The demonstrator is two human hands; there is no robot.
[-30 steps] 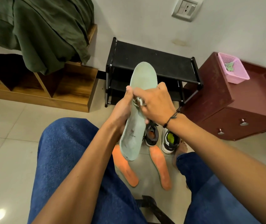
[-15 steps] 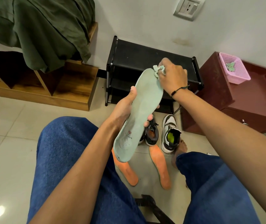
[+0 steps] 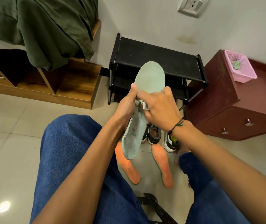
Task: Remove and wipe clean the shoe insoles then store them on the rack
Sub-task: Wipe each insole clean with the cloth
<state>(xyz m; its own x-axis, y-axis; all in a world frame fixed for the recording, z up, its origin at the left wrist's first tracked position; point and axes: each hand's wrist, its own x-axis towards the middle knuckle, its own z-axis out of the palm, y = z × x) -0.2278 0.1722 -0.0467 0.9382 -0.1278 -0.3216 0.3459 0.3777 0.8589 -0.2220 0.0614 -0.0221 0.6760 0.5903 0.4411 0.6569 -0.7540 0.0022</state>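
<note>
**Both hands on the green insole, wiping under way**

Gripping from the left edge, the left hand (image 3: 125, 107) has its thumb up along the rim of the pale green insole (image 3: 150, 76) and its fingers hidden behind it, so the insole is held out in front of the knees, toe end up and tilted away toward the wall, heel end hanging down. Over the middle of it the right hand (image 3: 159, 107) lies knuckles-up, fingers curled down onto a small crumpled whitish cloth (image 3: 141, 104) which it presses against the insole's face. Only a scrap of that cloth shows between the two hands; how much of it is balled under the palm I cannot tell.

As for progress, I'd judge it roughly midway. Two orange insoles (image 3: 128, 164) lie flat on the floor tiles just below the hands, side by side with a gap between them, already out of their shoes; whether they have been wiped I cannot say. The shoes (image 3: 154, 134) stand just beyond them, partly hidden by the right wrist, and one shows a bright green lining inside, possibly a second green insole yet to come out. Behind it all, the black rack (image 3: 158, 59) against the wall carries nothing on its top shelf, so storing appears not to have begun.
</note>
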